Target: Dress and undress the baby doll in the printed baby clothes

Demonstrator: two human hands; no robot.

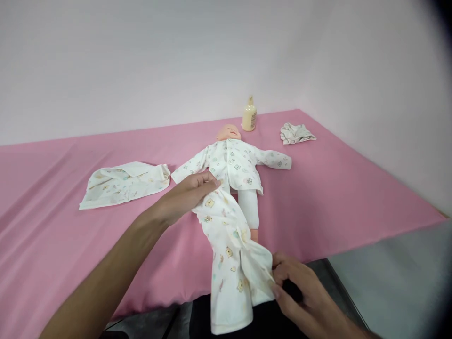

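White printed baby pants [226,245] stretch between my two hands at the table's front edge. My left hand [197,190] pinches the pants at their upper end, over the doll's lower body. Lower right, my right hand [296,287] has its fingers closed on the edge of one pant leg. Behind the pants a baby doll [229,133] lies on its back with arms spread. It wears a white printed long-sleeved top [235,165]. One doll leg [249,209], in a white covering, shows beside the pants; the other is hidden behind them.
A pink cloth [318,202] covers the table. Another white printed garment [127,183] lies flat to the left. A pump bottle [249,115] stands behind the doll's head, and a crumpled white cloth [297,133] lies at the back right. Pale walls rise behind and to the right.
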